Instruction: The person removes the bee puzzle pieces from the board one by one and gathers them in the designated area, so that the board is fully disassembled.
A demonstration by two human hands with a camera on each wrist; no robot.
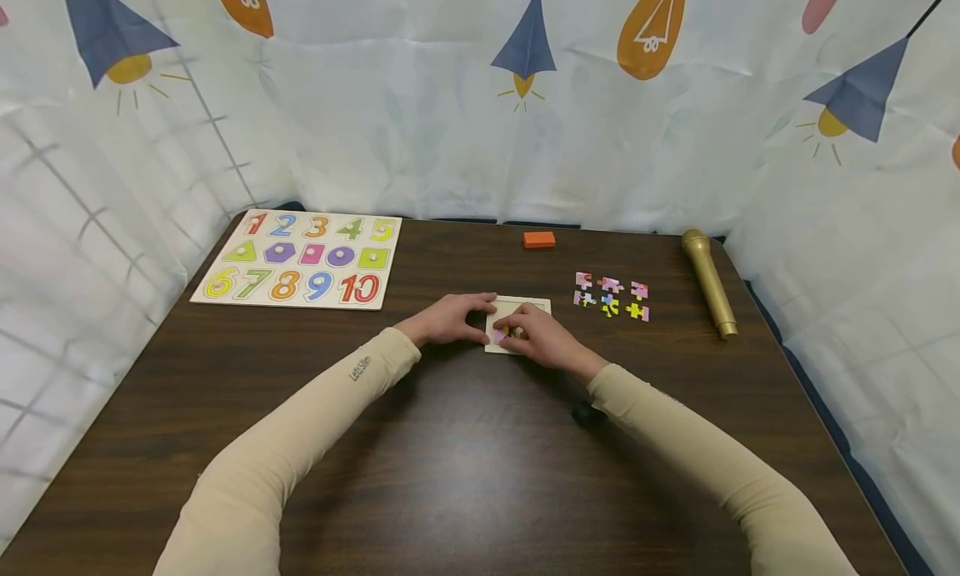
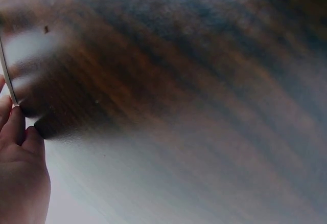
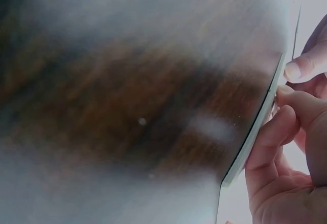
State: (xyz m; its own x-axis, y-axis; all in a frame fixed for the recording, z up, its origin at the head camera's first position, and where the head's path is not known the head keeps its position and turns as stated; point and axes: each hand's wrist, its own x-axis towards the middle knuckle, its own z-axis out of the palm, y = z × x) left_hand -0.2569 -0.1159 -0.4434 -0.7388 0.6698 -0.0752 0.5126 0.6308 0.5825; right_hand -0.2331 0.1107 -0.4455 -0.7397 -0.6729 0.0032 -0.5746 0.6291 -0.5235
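Note:
A small pale puzzle tray (image 1: 536,306) with a raised border lies on the dark wooden table. My left hand (image 1: 452,318) is at its left side, index finger and thumb spread apart along the edge. Over the tray's lower part, my right hand (image 1: 551,338) has thumb and index finger brought together on a small jigsaw piece (image 1: 500,335), pink where it shows. Those fingers hide much of the piece. In the right wrist view the right hand (image 3: 286,157) bends over the tray's edge (image 3: 250,137), close to the left thumb (image 3: 299,70).
Several loose jigsaw pieces (image 1: 611,285) lie in two rows right of the tray. Behind is an orange block (image 1: 538,240). A gold microphone-shaped object (image 1: 708,282) lies at the far right, a number-and-shape board (image 1: 296,261) at the back left. A patterned curtain (image 1: 450,142) surrounds the table.

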